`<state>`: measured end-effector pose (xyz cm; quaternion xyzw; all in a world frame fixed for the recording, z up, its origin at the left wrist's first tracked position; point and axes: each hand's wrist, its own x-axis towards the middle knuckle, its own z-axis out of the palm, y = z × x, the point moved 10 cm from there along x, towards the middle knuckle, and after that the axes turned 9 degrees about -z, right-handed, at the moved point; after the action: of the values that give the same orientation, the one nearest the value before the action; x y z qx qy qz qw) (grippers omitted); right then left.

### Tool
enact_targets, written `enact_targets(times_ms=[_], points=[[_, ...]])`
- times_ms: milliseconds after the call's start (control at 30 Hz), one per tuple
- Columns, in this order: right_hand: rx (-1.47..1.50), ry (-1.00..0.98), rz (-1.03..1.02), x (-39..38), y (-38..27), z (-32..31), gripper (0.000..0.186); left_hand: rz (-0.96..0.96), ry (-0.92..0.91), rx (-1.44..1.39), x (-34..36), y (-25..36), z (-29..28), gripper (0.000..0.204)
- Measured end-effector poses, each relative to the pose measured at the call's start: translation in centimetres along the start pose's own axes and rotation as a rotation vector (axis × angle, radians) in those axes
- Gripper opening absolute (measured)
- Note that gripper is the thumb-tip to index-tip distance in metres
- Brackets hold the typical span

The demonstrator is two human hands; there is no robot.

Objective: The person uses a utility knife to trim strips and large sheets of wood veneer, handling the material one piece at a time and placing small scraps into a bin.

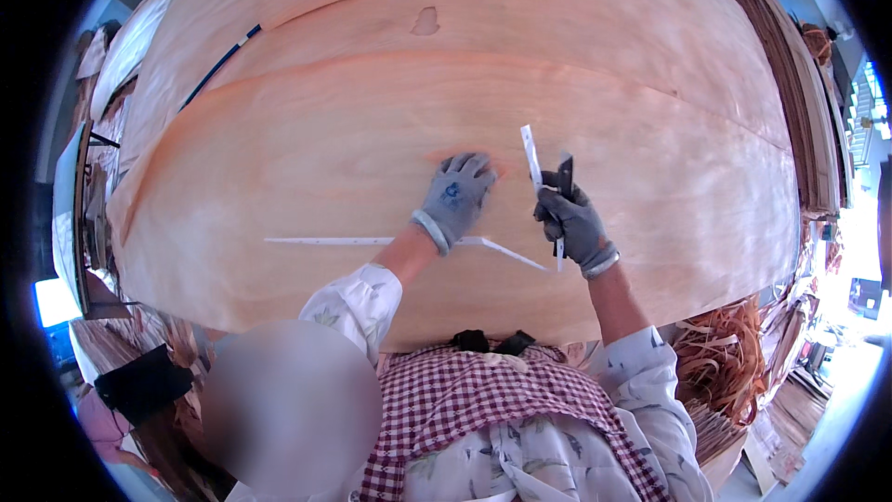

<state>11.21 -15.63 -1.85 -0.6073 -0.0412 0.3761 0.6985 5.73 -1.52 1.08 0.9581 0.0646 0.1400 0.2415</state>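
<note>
My left hand (455, 193), in a grey glove, lies on a large pale wood veneer sheet (325, 158), its fingers stretched forward and pressed flat. To its right, my right hand (574, 221), in a darker grey glove, is closed around a slim black tool (566, 175) that looks like a knife. The same fingers pinch a strip of white tape (531, 153) with small dots or holes, whose upper end sticks up past them. Another white tape strip (344, 241) rests on the sheet, passing under my left wrist and bending toward the lower right.
Further veneer sheets overlap at the far side, one with a torn hole (425, 21). A dark blue strip (220, 67) lies at the far left. Stacked brown veneer (776, 65) lines the right edge. Shredded veneer scraps (725, 353) hang at the lower right.
</note>
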Motion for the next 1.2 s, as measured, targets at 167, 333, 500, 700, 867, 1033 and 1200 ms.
enact_targets(times_ms=[167,333,500,700,867,1033,1200], points=[[-0.1,-0.003,0.084,1.1,2.0,-0.5,0.03,-0.014,-0.025,-0.032,-0.3,-0.4,0.2,0.023],[-0.117,0.003,0.089,1.4,3.0,-1.1,0.031,-0.033,-0.025,-0.034,0.2,-0.4,-0.1,0.032],[-0.118,0.009,0.077,1.5,2.9,-1.2,0.026,0.023,-0.184,0.218,1.1,1.6,0.8,0.046],[-0.378,0.043,0.045,1.5,1.8,-2.1,0.023,0.053,-0.367,0.344,1.6,1.5,2.3,0.047],[-0.433,-0.008,0.173,0.6,1.6,-1.5,0.022,0.022,-0.552,0.413,2.5,1.6,2.9,0.045],[-0.274,-0.094,0.06,-1.4,1.5,2.7,0.016,-0.008,-0.543,0.368,2.4,2.1,2.1,0.044],[-0.315,-0.191,-0.055,0.0,-1.6,6.5,0.022,0.016,-0.068,0.179,-1.2,-0.8,-1.2,0.038]])
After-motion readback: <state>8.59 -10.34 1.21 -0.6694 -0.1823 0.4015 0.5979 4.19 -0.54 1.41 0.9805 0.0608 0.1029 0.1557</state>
